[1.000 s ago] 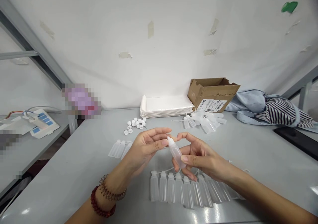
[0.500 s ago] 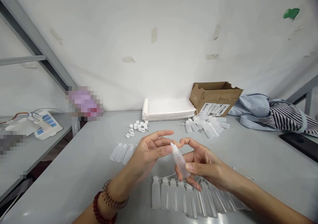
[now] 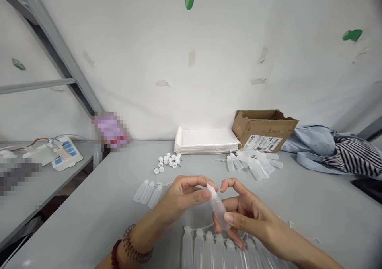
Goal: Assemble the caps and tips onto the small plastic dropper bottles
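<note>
Above a smooth grey tabletop [image 3: 89, 221] extending to its left edge, the right hand [image 3: 253, 215] is gripping a slim translucent plastic bottle [image 3: 219, 212], the left hand [image 3: 185, 197] pinching its white conical nozzle [image 3: 212, 191]. Below, the frame is cutting off a row of clear plastic bottles [image 3: 199, 251].

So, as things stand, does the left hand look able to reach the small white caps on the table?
Probably yes: the small white caps lie just beyond the left hand, with nothing visible standing between. It would first have to release the bottle, which the right hand also holds.
</note>
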`<state>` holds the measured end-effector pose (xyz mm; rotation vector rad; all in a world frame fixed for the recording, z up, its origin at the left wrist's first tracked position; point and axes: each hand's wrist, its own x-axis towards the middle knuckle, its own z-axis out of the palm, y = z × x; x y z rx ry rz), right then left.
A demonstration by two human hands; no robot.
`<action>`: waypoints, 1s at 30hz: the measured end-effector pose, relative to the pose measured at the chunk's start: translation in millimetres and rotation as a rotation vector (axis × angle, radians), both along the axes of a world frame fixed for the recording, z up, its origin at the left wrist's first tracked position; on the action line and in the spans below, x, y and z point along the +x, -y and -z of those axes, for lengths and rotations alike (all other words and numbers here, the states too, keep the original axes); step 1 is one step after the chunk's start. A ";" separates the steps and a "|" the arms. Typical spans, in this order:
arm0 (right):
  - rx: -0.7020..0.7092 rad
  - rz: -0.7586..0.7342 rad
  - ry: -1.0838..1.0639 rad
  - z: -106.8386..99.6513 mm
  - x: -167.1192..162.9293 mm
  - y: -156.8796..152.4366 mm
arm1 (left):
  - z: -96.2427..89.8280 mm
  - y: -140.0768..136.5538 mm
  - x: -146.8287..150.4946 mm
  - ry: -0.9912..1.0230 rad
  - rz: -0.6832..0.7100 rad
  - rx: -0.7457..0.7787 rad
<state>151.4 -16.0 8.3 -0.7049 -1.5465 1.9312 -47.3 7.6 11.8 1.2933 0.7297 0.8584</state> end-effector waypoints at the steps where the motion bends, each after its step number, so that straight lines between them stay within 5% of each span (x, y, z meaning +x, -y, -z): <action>1: 0.040 0.032 0.054 0.3 -0.5 1.2 | -0.2 -0.3 0.1 -0.036 -0.037 0.013; 7: 0.659 0.205 0.513 10.1 -3.4 4.9 | 2.0 0.6 5.8 -0.276 -0.268 0.124; 14: 1.312 0.275 0.717 22.6 -1.0 -1.2 | 4.2 2.8 10.9 -0.546 -0.471 0.277; 17: 1.456 0.340 0.754 28.1 -2.0 -2.0 | 5.4 1.8 11.7 -0.562 -0.391 0.197; 22: 1.368 0.273 0.729 22.3 -3.0 -0.8 | 4.8 0.8 9.2 -0.467 -0.204 0.033; 30: 0.676 0.217 0.615 -3.1 9.7 -0.5 | 2.1 7.1 11.9 -0.405 -0.203 0.154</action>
